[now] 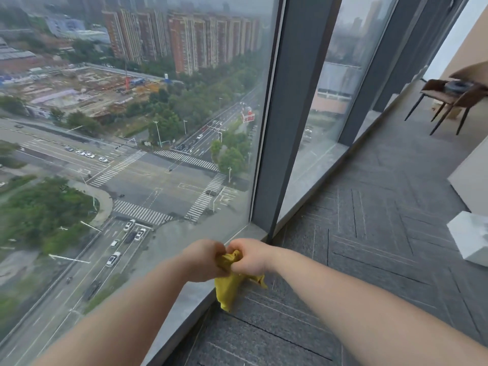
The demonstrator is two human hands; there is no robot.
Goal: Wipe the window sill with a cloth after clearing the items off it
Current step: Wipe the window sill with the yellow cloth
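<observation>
I hold a yellow cloth (229, 285) bunched between both hands, my left hand (204, 261) and right hand (252, 257) each curled tight around its top. Its loose end hangs down over the edge of the grey window sill (190, 302), just above the carpet (356, 260).

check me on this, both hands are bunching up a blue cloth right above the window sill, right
Not quite: the cloth is yellow, not blue. The head view shows the left hand and right hand bunching it up right above the window sill.
</observation>
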